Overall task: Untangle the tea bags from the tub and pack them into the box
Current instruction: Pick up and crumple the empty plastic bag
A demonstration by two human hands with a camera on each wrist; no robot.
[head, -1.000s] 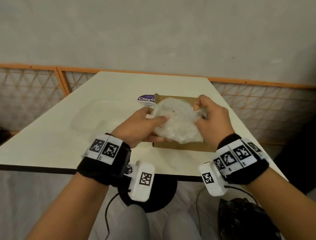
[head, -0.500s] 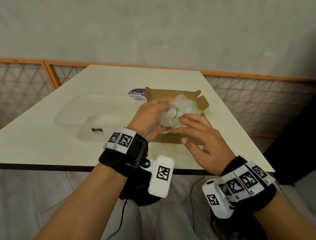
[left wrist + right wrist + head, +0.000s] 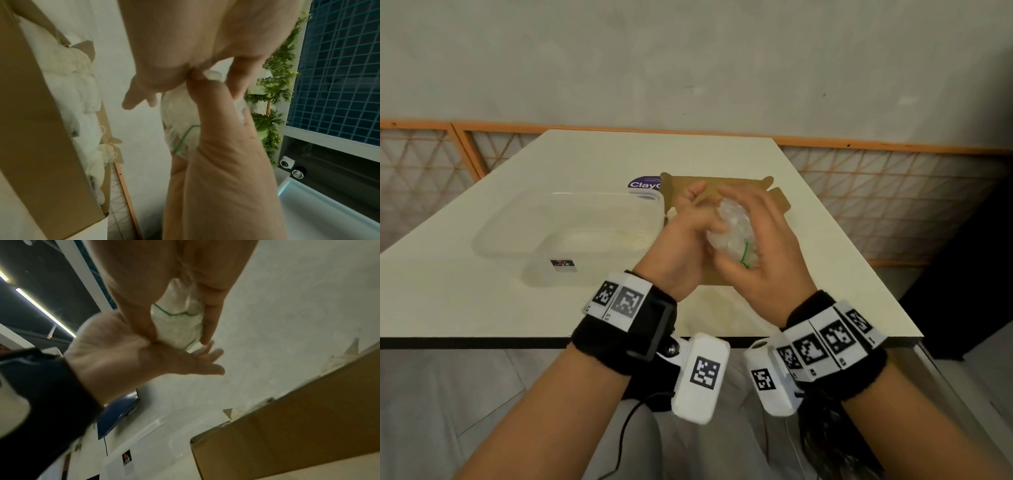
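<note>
A crumpled clear plastic bag [image 3: 732, 229] with a green zip line is squeezed into a ball between both hands above the open cardboard box [image 3: 779, 202]. My right hand [image 3: 760, 246] curls its fingers round the bag [image 3: 179, 324] from the right. My left hand [image 3: 695, 233] lies against it from the left, its palm [image 3: 144, 360] flat and fingers extended. White tea bags [image 3: 82, 97] fill the box [image 3: 41, 129]. The clear tub [image 3: 517, 240] stands left of the box and looks empty.
A round purple label [image 3: 642, 185] lies behind the tub, beside the box. The cream table [image 3: 482, 308] ends in a dark front edge near my wrists. An orange-framed mesh fence [image 3: 893, 205] runs behind and right of the table.
The plastic bag went from spread wide between both hands to a tight ball. My right hand swung over its right side and the left flattened against it.
</note>
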